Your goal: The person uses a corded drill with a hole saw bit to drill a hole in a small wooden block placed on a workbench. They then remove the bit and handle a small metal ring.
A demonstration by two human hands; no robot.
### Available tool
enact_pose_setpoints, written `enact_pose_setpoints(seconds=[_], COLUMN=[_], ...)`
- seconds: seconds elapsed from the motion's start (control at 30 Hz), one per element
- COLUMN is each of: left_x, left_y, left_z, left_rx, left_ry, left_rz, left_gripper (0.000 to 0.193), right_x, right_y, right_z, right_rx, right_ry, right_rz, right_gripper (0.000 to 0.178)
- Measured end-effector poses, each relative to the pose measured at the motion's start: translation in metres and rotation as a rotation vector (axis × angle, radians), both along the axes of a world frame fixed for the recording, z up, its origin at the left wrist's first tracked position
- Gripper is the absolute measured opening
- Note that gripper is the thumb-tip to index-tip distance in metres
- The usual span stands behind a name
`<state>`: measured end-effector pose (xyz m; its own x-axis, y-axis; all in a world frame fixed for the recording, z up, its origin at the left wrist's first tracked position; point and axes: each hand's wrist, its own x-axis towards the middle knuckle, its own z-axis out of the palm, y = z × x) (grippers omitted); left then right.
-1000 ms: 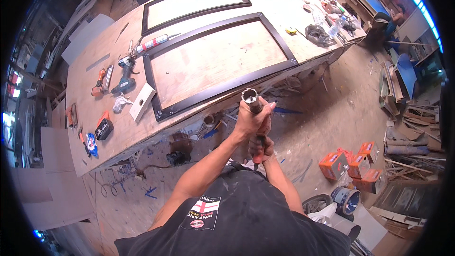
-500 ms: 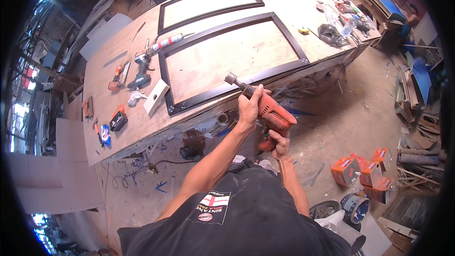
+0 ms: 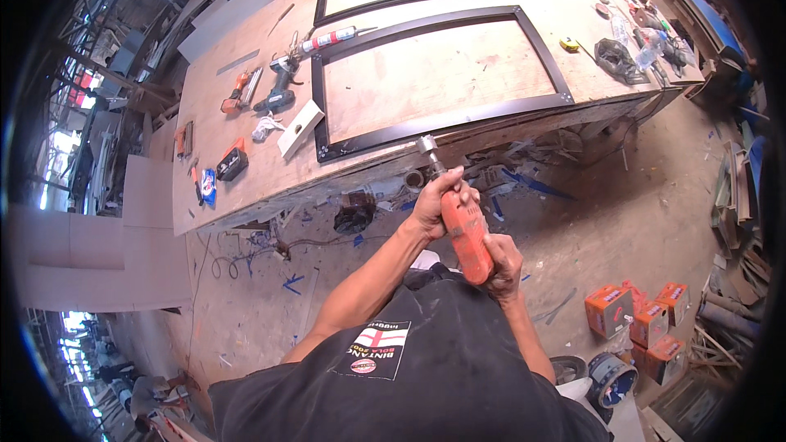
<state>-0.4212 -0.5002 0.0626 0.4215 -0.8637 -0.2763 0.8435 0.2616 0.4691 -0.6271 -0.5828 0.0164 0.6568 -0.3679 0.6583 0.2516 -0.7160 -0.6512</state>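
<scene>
An orange power drill point(image 3: 467, 237) is held in front of my body, its chuck end toward the workbench. My left hand point(image 3: 434, 206) wraps around the front of the drill behind its dark chuck. Around the rear handle area my right hand point(image 3: 503, 260) is closed; the handle itself is mostly hidden. A short, wide metal bit point(image 3: 426, 146), cup-shaped like a hole saw, projects from the chuck. It appears near the bench's front edge, just below a black rectangular frame point(image 3: 458, 117) lying on the wooden workbench point(image 3: 246, 143).
A second black frame point(image 3: 409, 0) lies farther back. Left on the bench are a white block with a hole point(image 3: 300, 128), a teal cordless drill point(image 3: 281, 86), a sealant tube point(image 3: 332, 39) and an orange-black tool point(image 3: 232, 162). Orange boxes point(image 3: 610, 311) and a bucket point(image 3: 612, 379) stand on the floor, right.
The drill has rotated in my hands, its bit swinging rightward and its body turning more upright. My right hand has shifted up along its rear. The whole view has shifted, moving the bench up and right.
</scene>
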Motion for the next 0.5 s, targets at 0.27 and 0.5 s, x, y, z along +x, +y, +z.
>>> enact_pose_setpoints(seconds=[0.27, 0.5], left_x=[-0.004, 0.002], left_y=[0.041, 0.059], left_z=[-0.008, -0.003], left_rx=[-0.249, -0.328], left_ry=[-0.14, -0.235], left_rz=[-0.145, -0.111], left_gripper=[0.024, 0.027], right_x=[-0.009, 0.009], right_y=[0.005, 0.001], right_z=[0.021, 0.038], right_rx=[0.004, -0.083], right_ry=[0.294, 0.467], right_rz=[0.162, 0.351], right_gripper=[0.083, 0.08])
